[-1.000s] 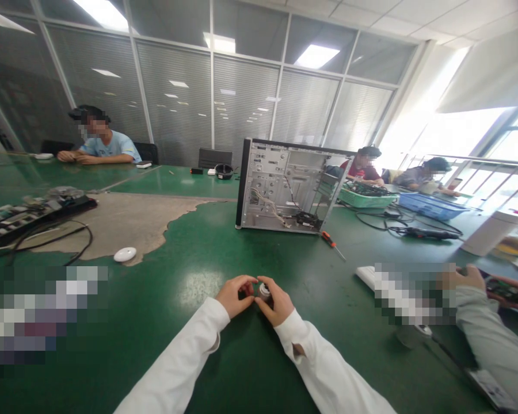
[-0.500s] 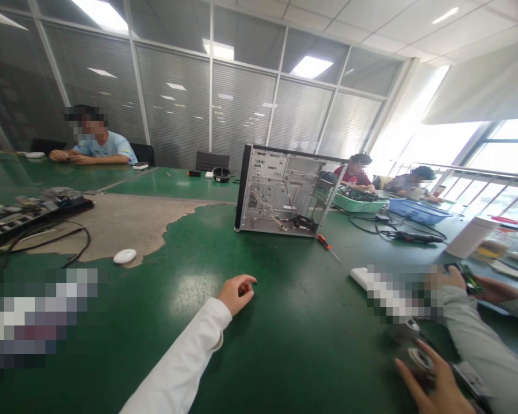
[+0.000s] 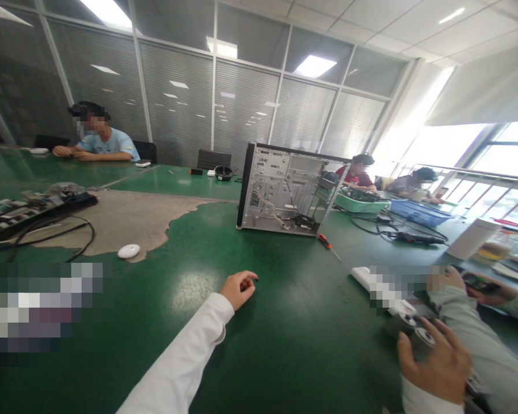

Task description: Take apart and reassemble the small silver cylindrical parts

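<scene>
My left hand hovers over or rests on the green table, its thumb and index finger curled together. A tiny dark spot shows at the fingertips, too small to name. At lower right my right hand has its thumb and fingers around a dark can with a silvery top. A second can stands close against its far left side. An open computer case stands upright beyond my left hand, with cables and a fan inside. An orange-handled screwdriver lies at its right corner.
A co-worker's sleeved arm reaches in beside my right hand. A white block-shaped object lies near the cans. Green basket and blue basket stand behind. Left are a white oval object and circuit boards.
My right hand has moved forward with the can, bringing it up beside the other can. My left hand has barely moved. The co-worker's hands have shifted slightly.
</scene>
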Demonstrator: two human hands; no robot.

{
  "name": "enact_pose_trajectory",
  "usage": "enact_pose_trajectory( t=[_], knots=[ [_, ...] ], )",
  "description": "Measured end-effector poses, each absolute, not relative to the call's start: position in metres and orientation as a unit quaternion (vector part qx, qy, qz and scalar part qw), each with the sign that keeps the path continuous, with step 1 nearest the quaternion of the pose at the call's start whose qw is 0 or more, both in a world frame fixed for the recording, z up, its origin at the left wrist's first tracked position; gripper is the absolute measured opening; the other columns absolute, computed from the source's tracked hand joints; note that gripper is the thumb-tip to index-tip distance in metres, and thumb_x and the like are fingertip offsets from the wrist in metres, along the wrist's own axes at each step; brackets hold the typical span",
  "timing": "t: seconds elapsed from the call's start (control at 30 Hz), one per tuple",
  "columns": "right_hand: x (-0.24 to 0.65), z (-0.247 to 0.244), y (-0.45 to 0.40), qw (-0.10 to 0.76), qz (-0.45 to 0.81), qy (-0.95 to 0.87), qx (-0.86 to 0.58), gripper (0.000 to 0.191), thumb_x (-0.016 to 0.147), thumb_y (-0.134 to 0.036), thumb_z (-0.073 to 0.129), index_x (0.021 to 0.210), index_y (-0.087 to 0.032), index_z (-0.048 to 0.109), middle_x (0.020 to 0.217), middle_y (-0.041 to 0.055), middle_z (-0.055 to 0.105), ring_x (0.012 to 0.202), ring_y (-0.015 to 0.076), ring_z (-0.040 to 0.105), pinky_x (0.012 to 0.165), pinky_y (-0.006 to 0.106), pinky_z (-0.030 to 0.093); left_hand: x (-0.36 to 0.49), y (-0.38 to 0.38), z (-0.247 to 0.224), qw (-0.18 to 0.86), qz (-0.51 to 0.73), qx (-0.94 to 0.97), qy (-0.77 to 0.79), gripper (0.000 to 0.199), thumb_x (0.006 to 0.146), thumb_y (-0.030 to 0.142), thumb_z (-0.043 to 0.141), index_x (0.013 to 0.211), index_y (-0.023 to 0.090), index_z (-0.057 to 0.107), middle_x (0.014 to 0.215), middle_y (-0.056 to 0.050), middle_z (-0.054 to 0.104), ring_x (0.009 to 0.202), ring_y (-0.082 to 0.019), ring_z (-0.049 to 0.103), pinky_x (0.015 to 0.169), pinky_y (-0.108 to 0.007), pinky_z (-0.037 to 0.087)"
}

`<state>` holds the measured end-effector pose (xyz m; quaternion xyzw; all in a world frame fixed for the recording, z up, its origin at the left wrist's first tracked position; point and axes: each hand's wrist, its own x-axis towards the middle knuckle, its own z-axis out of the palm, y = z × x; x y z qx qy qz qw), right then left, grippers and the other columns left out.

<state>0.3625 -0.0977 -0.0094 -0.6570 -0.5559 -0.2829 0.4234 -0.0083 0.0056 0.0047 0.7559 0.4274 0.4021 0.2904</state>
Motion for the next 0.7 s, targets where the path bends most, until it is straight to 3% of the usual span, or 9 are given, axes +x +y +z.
enact_pose_trajectory(
  t=[0.07,0.13,0.33,0.7],
  knots=[
    [0.320,-0.002,-0.091,0.406,-0.241,-0.657,-0.587,0.042,0.071,-0.027,0.044,0.112,-0.016,0.040,0.113,0.0129,0.041,0.104,0.0274,0.039,0.087,0.045,0.032,-0.008,0.006,0.005,0.294,0.402,0.753,0.430,0.025,0.064,0.015,0.047,0.089,0.016,0.055,0.066,0.001,0.057,0.057,-0.009,0.051,0.059,-0.020,0.043],
    [0.275,-0.002,-0.076,0.362,-0.152,-0.758,-0.520,0.040,0.074,-0.026,0.039,0.112,-0.018,0.040,0.114,0.0107,0.042,0.104,0.0230,0.041,0.084,0.039,0.037,-0.007,0.007,0.004,0.297,0.406,0.746,0.436,0.026,0.064,0.015,0.047,0.089,0.015,0.054,0.066,0.001,0.057,0.058,-0.009,0.051,0.059,-0.020,0.043],
    [0.175,-0.015,-0.009,0.231,-0.056,-0.847,-0.475,0.049,0.072,-0.021,0.041,0.121,-0.020,0.033,0.120,0.0119,0.039,0.106,0.0237,0.040,0.082,0.040,0.039,-0.010,0.011,0.001,0.310,0.431,0.712,0.460,0.029,0.065,0.014,0.047,0.094,0.016,0.050,0.064,0.002,0.055,0.055,-0.008,0.052,0.057,-0.020,0.044],
    [0.158,-0.030,0.021,0.304,-0.026,-0.890,-0.339,0.033,0.076,-0.013,0.033,0.100,-0.022,0.054,0.101,0.0063,0.056,0.097,0.0149,0.049,0.083,0.032,0.042,-0.011,0.016,-0.004,0.333,0.456,0.675,0.474,0.026,0.065,0.014,0.047,0.091,0.016,0.051,0.065,0.003,0.054,0.051,-0.008,0.054,0.056,-0.021,0.046]
  ],
)
